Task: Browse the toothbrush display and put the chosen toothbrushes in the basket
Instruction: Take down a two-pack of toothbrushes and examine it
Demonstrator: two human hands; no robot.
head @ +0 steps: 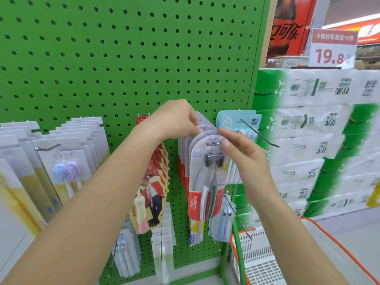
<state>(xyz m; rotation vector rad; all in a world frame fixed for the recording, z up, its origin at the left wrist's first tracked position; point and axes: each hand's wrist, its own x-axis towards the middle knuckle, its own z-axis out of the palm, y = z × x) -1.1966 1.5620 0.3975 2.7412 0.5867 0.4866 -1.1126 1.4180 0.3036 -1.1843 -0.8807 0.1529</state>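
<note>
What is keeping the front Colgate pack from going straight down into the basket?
The Colgate pack hangs on its peg hook, threaded through the hang hole, so it must slide forward off it. The right hand pinches its top edge; the left hand holds the packs behind. Below, another hook juts out above the basket.

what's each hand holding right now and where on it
The right hand pinches the front Colgate pack at its top right edge, near the hook hole. The left hand grips the tops of the packs hanging behind it.
</note>
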